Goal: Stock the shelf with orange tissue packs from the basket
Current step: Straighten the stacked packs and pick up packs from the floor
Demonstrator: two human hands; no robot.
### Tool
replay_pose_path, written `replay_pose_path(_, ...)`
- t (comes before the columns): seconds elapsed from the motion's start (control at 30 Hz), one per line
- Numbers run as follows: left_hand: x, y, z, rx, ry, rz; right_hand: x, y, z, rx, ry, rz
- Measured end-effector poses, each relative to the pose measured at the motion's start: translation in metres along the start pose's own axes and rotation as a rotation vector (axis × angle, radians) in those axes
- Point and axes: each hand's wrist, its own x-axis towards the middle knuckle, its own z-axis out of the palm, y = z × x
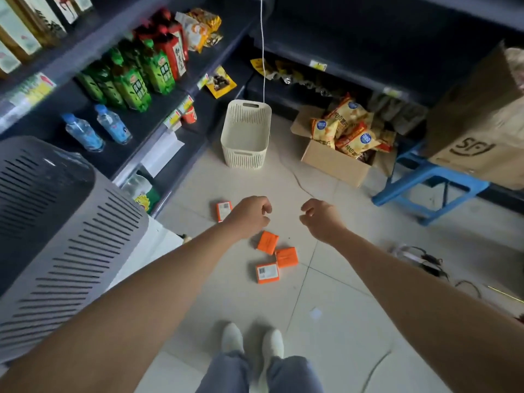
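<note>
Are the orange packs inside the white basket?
No, the four orange packs lie on the floor, apart from the white basket, which looks empty.
</note>
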Motion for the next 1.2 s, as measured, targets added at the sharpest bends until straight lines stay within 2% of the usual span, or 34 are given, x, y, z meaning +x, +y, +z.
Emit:
replay_pose_path(0.23, 0.049, -0.066, 0.096, -0.026, -0.095, -0.115, 0.058, 0.072, 0.078, -0.034, -0.081, 0.091)
replay_pose_path(0.53, 0.123, -0.188, 0.287, -0.021, -0.147, -0.298, 0.155, 0.232, 0.228, -0.074, -0.175, 0.146)
replay_pose_path(0.73, 0.181, -0.271, 0.386, -0.021, -0.136, -0.372, 0.229, 0.313, 0.319, -0.031, -0.214, 0.154)
replay_pose_path(0.97, 0.246, -0.338, 0.461, 0.206, -0.218, -0.324, 0.313, 0.359, 0.388, -0.148, -0.192, 0.081)
replay_pose_path(1.2, 0.272, -0.366, 0.500, 0.393, -0.365, -0.319, 0.348, 0.379, 0.424, -0.253, -0.215, 0.065)
